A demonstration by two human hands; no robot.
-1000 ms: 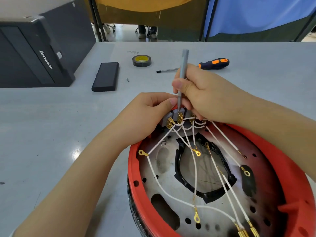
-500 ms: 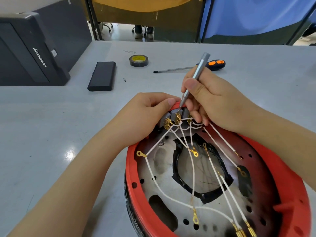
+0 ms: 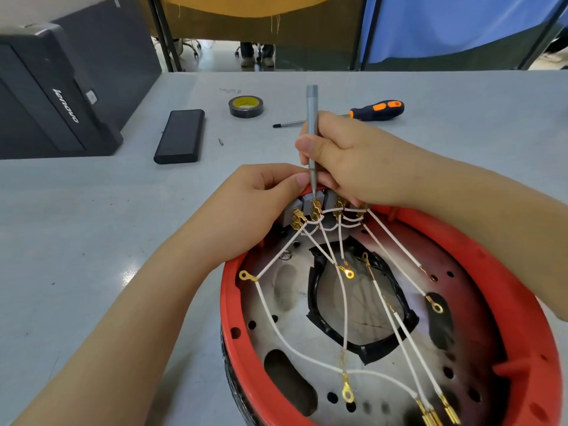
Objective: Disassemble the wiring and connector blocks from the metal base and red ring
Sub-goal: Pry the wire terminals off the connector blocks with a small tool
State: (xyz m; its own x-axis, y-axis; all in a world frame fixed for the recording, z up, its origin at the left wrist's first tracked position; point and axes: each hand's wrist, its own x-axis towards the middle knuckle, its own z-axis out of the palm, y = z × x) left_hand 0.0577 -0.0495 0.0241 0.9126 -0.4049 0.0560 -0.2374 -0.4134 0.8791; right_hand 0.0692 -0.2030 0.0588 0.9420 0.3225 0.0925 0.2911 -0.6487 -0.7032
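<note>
Since half a second ago, the slim grey screwdriver (image 3: 312,130) has swung from a rightward tilt back to upright. The grey counter (image 3: 92,229) carries a black computer case (image 3: 52,96), a black power bank (image 3: 180,136), a tape roll (image 3: 246,106) and an orange-handled screwdriver (image 3: 368,111); blue and orange cloth hang behind. The red ring (image 3: 504,272) with its metal base (image 3: 289,302) sits at the near edge. The grey connector blocks (image 3: 307,204) stand at the ring's far rim, white wires (image 3: 341,290) fanning from them. The right hand (image 3: 353,161) grips the grey screwdriver, tip on a brass terminal. The left hand (image 3: 246,207) pinches the blocks' left end.
</note>
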